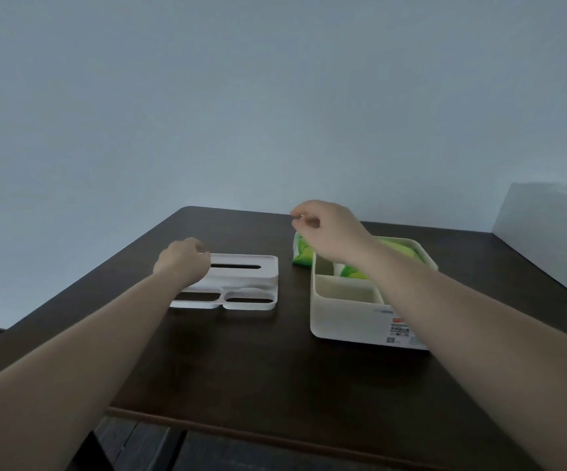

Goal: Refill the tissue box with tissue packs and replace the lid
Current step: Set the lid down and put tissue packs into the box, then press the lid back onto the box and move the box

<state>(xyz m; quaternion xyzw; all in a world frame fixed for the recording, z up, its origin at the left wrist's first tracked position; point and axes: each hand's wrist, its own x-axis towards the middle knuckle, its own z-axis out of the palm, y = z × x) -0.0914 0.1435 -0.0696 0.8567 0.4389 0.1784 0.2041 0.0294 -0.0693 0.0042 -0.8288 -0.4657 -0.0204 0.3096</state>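
White lid gripped by left hand, box unfilled.
Right hand pinches a green tissue pack; a loose pinch could drop it.

left hand: arm extended, fingers curled, knuckles up | right hand: raised higher, fingertips pinched (grip contents unclear)

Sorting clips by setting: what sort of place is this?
Probably a home or office room: a dark wooden table against a bare pale wall, with a white tissue box on it.
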